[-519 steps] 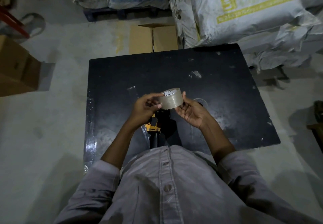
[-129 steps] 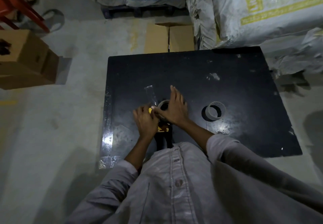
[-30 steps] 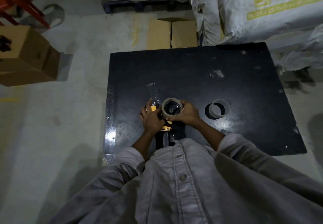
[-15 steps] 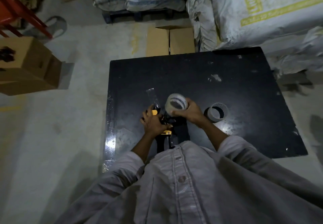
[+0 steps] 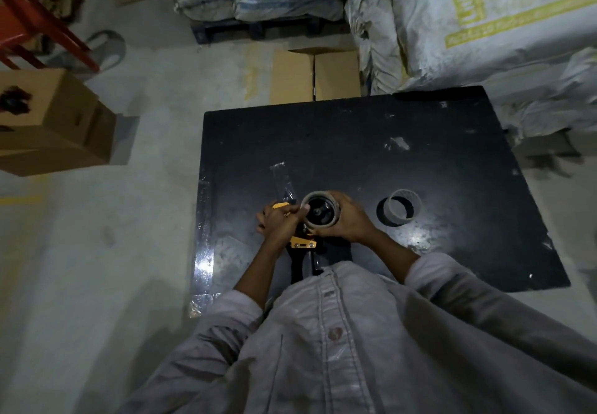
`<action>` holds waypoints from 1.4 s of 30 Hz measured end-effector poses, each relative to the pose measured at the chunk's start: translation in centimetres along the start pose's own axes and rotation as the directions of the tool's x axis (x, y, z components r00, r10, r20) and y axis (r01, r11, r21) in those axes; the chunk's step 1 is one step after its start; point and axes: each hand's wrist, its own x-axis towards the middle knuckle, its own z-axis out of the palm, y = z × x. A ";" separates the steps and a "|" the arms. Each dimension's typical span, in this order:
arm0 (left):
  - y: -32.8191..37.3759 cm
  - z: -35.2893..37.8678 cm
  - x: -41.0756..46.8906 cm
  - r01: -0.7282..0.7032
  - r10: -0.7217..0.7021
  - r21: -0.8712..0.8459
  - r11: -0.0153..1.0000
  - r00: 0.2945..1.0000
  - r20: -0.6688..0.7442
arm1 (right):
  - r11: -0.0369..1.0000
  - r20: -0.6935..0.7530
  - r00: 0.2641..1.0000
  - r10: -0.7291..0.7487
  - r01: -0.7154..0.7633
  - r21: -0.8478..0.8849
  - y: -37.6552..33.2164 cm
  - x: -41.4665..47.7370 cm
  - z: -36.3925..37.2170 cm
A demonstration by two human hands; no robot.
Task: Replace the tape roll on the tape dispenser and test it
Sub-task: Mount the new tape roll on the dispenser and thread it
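The clear tape roll (image 5: 320, 198) sits flat around the black hub of the yellow and black tape dispenser (image 5: 303, 243), which lies on the black table (image 5: 355, 142) near its front edge. My right hand (image 5: 352, 220) wraps the roll's right side. My left hand (image 5: 278, 222) grips the dispenser's yellow front part, its thumb touching the roll's left rim. The dispenser's handle runs toward my body and is partly hidden. An empty cardboard core (image 5: 402, 207) stands on the table to the right.
A strip of clear tape (image 5: 283, 178) lies on the table beyond my left hand. Cardboard boxes (image 5: 315, 75) stand past the table and at the left (image 5: 58, 123). Large sacks (image 5: 484, 19) are stacked at the back right. A red frame (image 5: 32, 22) is far left.
Half a second ago my right hand held the roll tilted above the dispenser. Now the roll lies flat around the hub, with my left hand still on the dispenser.
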 end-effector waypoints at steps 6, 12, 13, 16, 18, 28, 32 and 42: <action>-0.1 0.1 0.1 -0.064 0.066 0.066 0.996 0.998 -0.021 | 0.997 0.028 0.999 -0.019 0.021 -0.072 -0.7 0.0 0.0; 0.1 0.1 0.2 -0.141 0.163 0.295 0.945 0.985 -0.050 | 0.996 0.036 0.999 0.006 -0.002 -0.089 -1.1 0.2 -0.1; 0.1 0.2 0.2 -0.138 0.160 0.335 0.932 0.986 -0.039 | 0.995 0.040 0.999 0.009 -0.005 -0.098 -1.1 0.2 -0.1; 0.2 0.5 0.1 -0.088 0.093 0.443 0.892 0.996 0.012 | 0.995 0.048 0.999 -0.003 0.008 -0.103 -1.0 0.3 -0.1; 0.3 0.6 0.1 -0.063 0.052 0.457 0.887 0.998 0.036 | 0.995 0.049 0.999 0.002 0.003 -0.095 -1.0 0.3 -0.1; 1.0 0.5 0.3 -0.012 -0.008 0.268 0.963 0.997 0.074 | 0.999 0.045 0.999 0.005 -0.007 0.049 -0.2 0.4 -0.3; 0.9 0.4 0.4 -0.020 -0.009 0.302 0.953 0.996 0.094 | 0.999 0.047 0.999 -0.002 -0.001 0.052 0.0 0.4 -0.3; 0.4 0.2 0.1 -0.045 0.012 0.318 0.947 0.995 0.104 | 0.999 0.056 0.998 -0.023 0.024 -0.028 -0.5 0.4 -0.2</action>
